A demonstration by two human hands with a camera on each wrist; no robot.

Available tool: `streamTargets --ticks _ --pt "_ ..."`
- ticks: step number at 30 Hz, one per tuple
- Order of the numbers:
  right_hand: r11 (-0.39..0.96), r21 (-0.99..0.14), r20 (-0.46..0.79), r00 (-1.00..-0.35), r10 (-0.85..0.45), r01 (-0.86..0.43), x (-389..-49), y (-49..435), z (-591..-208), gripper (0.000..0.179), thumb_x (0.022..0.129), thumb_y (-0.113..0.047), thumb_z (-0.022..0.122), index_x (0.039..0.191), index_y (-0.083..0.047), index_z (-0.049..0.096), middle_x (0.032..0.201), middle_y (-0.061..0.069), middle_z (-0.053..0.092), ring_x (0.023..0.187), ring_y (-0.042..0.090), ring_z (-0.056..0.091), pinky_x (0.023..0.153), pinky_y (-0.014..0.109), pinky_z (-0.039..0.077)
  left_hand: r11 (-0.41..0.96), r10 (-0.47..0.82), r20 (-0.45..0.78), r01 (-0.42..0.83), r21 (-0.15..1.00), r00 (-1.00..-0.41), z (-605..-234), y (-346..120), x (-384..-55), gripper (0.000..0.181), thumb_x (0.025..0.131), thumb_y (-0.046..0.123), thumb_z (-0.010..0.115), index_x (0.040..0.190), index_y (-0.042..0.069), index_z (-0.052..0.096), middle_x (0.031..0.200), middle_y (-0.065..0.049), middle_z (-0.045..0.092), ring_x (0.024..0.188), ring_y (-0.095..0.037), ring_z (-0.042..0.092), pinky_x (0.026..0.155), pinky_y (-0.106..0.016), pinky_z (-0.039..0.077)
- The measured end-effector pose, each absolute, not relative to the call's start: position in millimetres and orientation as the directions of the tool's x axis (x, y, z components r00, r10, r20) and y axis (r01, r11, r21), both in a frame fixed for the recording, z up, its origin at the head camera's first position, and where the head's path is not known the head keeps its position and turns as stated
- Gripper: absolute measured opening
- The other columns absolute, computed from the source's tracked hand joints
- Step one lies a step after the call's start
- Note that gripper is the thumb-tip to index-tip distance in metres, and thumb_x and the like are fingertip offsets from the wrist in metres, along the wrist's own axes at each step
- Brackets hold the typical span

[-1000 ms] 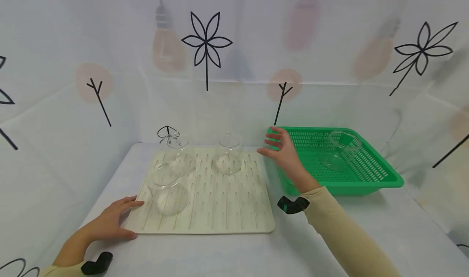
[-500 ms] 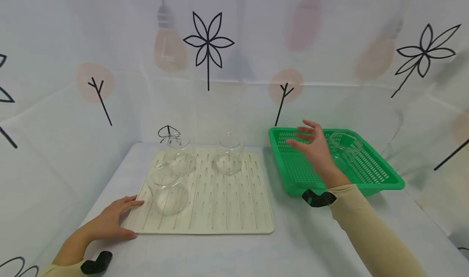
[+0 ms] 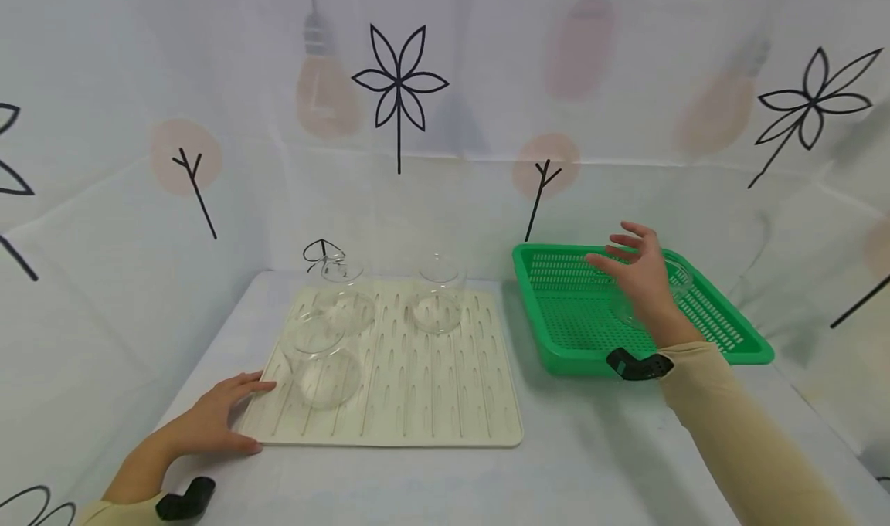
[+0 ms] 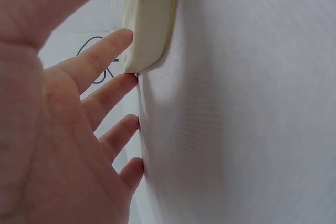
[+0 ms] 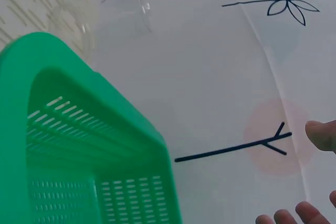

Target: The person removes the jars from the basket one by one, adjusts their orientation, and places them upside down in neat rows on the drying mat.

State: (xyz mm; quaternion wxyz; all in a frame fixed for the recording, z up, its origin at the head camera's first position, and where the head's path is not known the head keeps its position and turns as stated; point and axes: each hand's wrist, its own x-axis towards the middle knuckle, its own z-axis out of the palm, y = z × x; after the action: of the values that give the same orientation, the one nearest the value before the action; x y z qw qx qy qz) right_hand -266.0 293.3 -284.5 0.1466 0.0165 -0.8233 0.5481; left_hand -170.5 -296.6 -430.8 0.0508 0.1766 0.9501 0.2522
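My right hand (image 3: 643,283) hovers over the green plastic basket (image 3: 580,360), fingers spread and holding nothing. Partly hidden behind that hand, a clear glass cup (image 3: 680,277) stands in the basket. On the left, my left hand (image 3: 208,419) touches the front left corner of the cream ridged drying mat (image 3: 445,410) with loosely extended fingers; the left wrist view shows the fingertips at the mat (image 4: 153,22) and the white cloth. Three clear glass cups stand on the mat: one at front left (image 3: 325,375), one behind it (image 3: 351,310), and one at back middle (image 3: 438,306).
White cloth (image 3: 389,487) covers the table. A patterned curtain (image 3: 459,201) with flower and bulb prints rises right behind the mat and basket. The basket's raised rim stands to the right of the mat, a narrow gap between them.
My right hand has moved right, from the basket's left edge to over the basket near the glass cup inside. My left hand stays at the mat's corner.
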Motion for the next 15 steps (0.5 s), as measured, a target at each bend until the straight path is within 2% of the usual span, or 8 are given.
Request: streamTargets --ticks 3,8,15 --pt "0.401 -0.896 0.271 -0.949 0.158 -0.189 -268 304 -286 0.077 0.087 -0.029 0.065 0.147 -0.019 0.018 0.138 0.012 0.032 0.128 0.031 0.036 0.092 0.039 0.038 0.805 0.364 0.006 0.317 0.502 -0.931 -432 -296 -171 0.082 0.057 0.041 0.085 0.126 0.007 0.056 0.136 -0.027 0.039 0.123 -0.052 0.027 0.09 -0.07 0.027" --pt "0.42 -0.893 0.268 -0.94 0.211 -0.161 -275 319 -291 0.079 0.087 -0.031 0.064 0.147 -0.016 0.015 0.141 0.019 0.026 0.129 0.033 0.033 0.096 0.044 0.036 0.793 0.386 0.038 0.353 0.497 -0.922 -436 -297 -172 0.082 0.057 0.041 0.085 0.126 0.006 0.055 0.135 -0.027 0.04 0.121 -0.051 0.03 0.088 -0.069 0.029" --pt "0.403 -0.909 0.234 -0.929 0.288 -0.104 -292 337 -303 0.081 0.086 -0.035 0.064 0.147 -0.016 0.015 0.141 0.019 0.026 0.128 0.032 0.032 0.098 0.044 0.034 0.795 0.395 0.069 0.378 0.474 -0.916 -440 -301 -172 0.082 0.059 0.042 0.084 0.126 0.005 0.054 0.134 -0.026 0.041 0.12 -0.05 0.032 0.087 -0.068 0.03"
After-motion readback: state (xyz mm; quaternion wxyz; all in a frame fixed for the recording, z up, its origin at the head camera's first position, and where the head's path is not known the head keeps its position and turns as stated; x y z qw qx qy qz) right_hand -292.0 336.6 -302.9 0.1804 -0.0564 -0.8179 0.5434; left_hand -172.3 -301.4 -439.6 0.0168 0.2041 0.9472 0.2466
